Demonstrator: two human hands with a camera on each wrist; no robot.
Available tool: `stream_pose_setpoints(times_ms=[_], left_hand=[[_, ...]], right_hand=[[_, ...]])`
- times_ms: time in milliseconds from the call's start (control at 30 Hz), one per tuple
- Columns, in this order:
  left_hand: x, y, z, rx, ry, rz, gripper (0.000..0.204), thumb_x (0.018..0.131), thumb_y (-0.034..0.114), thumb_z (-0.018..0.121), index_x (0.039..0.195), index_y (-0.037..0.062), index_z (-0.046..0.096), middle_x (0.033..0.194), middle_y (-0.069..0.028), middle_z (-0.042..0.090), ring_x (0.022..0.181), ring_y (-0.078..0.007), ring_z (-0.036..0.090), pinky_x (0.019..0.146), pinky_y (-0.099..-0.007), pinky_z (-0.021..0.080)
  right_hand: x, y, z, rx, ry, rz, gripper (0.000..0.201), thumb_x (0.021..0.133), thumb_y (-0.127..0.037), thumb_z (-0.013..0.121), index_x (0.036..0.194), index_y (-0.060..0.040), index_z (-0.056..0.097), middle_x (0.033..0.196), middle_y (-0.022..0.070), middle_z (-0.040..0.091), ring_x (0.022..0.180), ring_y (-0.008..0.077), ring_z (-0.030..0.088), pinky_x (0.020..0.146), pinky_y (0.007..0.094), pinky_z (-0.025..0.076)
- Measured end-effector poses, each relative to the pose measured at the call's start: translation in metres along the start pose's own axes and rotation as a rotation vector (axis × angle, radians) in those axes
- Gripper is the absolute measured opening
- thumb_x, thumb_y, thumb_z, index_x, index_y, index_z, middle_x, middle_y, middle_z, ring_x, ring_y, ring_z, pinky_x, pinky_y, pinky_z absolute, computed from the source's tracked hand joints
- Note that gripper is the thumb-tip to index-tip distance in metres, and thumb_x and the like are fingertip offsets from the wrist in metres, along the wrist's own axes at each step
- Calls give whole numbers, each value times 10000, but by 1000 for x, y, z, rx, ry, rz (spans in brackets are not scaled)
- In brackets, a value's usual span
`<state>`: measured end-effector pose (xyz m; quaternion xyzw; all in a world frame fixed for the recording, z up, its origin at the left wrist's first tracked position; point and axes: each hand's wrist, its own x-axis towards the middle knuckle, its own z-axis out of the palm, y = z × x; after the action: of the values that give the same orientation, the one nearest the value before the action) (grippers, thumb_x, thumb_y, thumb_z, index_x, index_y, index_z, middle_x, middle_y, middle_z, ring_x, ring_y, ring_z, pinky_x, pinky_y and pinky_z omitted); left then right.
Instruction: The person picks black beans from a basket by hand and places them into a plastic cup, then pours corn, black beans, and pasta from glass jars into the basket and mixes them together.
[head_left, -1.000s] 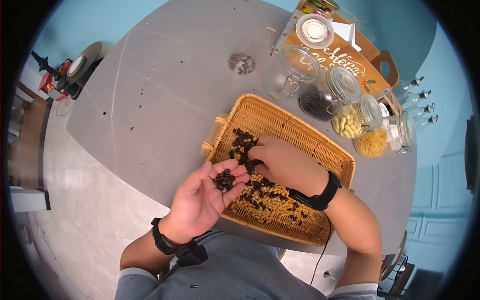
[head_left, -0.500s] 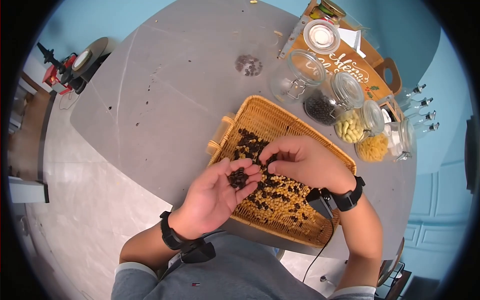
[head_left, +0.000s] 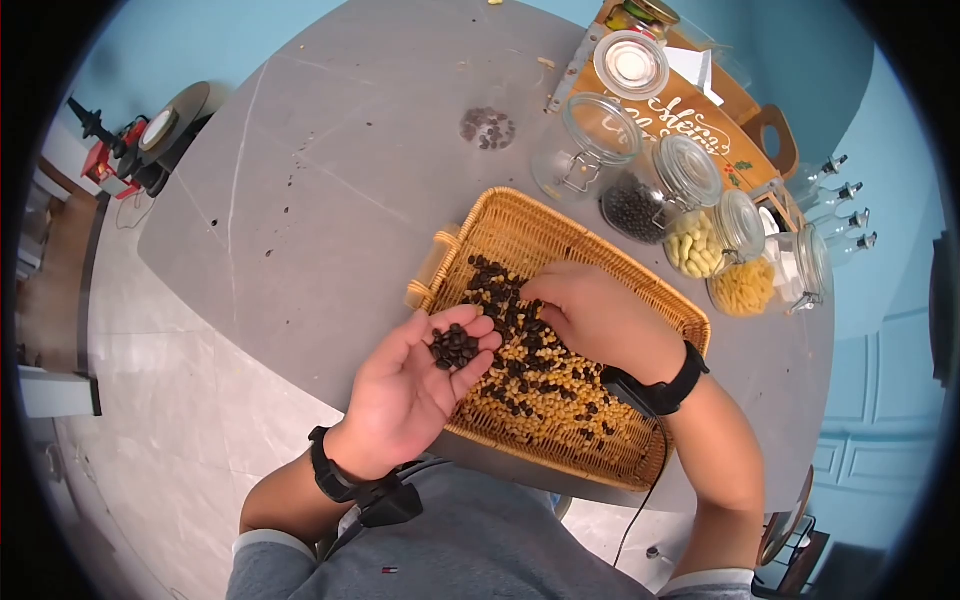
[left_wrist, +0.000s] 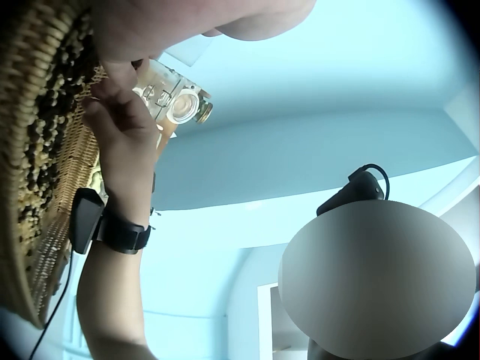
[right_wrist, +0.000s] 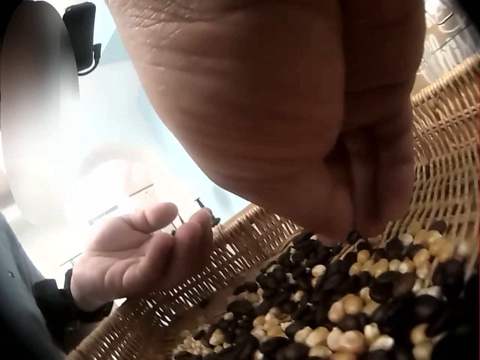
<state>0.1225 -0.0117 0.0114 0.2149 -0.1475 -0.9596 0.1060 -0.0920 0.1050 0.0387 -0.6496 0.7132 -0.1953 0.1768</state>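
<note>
A grey, veined table (head_left: pixel 330 180) spanned the scene, with pale floor (head_left: pixel 190 440) at eight o'clock and a blue wall (head_left: pixel 880 330) at three. Dark oval beans (head_left: pixel 494 288) lay mixed with yellow kernels (head_left: pixel 590 400) in a wicker basket (head_left: pixel 560 222) at four. The left hand (head_left: pixel 400 385) cradled more beans in loosely cupped fingers; those of the right hand (head_left: pixel 600 315) stood narrow at the mix, their hold indiscernible.

Hands (head_left: pixel 612 318) at wicker basket (head_left: pixel 545 240) of beans (head_left: pixel 490 278)

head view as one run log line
wicker basket: mixed dark beans, corn kernels | left hand: palm up, carrying bean heap | right hand: fingertips down inside basket, grip unclear
</note>
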Motion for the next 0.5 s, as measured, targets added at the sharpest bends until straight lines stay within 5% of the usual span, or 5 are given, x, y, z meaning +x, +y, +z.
stream_pose_setpoints(times_ms=[500], left_hand=[[-1,3,-1,-3,-11,-9,454,1049,340,385,1258,-38,524,1235,-154,590,1199,-274,555,1070,-376,441]], right_hand=[[15,-14,20,-66,-107,-6,167,750,-55,721,898,-22,651,870,140,574,889,354,589,769,437,483]])
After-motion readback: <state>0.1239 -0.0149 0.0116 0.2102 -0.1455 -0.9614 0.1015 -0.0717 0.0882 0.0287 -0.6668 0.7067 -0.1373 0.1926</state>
